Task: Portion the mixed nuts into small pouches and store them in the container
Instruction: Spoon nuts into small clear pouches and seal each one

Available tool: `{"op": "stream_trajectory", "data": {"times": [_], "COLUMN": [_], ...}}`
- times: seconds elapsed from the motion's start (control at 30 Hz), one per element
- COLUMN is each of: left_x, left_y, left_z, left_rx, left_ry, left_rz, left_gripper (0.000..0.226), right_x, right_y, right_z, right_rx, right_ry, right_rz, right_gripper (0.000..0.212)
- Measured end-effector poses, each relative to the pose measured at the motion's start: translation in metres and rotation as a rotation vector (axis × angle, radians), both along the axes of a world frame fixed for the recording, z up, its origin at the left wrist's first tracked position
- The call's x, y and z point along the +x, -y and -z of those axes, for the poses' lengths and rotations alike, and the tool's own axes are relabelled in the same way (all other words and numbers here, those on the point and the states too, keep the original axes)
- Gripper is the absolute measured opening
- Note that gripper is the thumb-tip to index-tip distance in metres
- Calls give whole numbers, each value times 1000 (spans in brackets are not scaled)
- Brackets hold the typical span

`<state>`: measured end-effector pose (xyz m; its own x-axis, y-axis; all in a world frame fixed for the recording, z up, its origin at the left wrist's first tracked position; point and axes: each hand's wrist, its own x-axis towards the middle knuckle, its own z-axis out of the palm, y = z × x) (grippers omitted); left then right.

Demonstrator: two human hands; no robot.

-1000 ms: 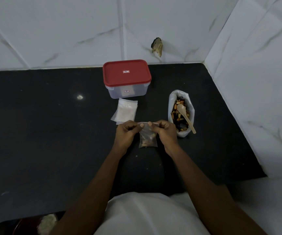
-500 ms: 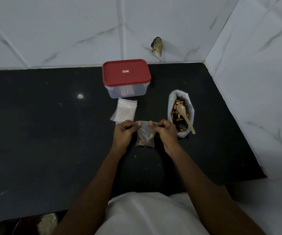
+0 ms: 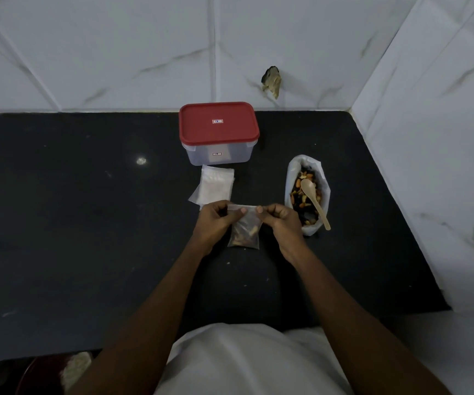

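Left hand (image 3: 215, 220) and right hand (image 3: 280, 223) each pinch the top edge of the part-filled pouch (image 3: 244, 232) at frame centre, over the tabletop (image 3: 87, 223). Probably sealing. Container (image 3: 218, 132) at upper centre, lid on. Empty pouches (image 3: 215, 186) and nut bag (image 3: 308, 195) suggest most portioning is left.

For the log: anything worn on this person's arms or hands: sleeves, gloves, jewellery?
No gloves, rings or watch on the left hand or right hand. The left forearm and right forearm show no sleeves. A white garment covers the torso.
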<state>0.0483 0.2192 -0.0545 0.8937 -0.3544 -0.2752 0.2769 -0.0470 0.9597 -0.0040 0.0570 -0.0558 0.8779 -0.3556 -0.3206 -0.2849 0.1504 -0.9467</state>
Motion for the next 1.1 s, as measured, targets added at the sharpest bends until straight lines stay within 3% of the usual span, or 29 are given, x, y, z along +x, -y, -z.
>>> {"op": "stream_trajectory", "data": {"times": [0.4,0.6,1.1], "left_x": [-3,-3,-5], "left_y": [-8,-9,-3], "left_z": [-5,-1,2], "left_rx": [-81,-147,-18], "left_ry": [-72,-78,15], "left_rz": [-17,-33,-138], "left_gripper": [24,7,21], "right_x": [0,1,-4], "right_y": [-5,-4,-9], "right_z": [2,-1,-4], "right_rx": [-35,-40,-207], "right_ry": [-24,-46,-8], "right_rz": [33,47,-35], "right_gripper": [15,18,16]}}
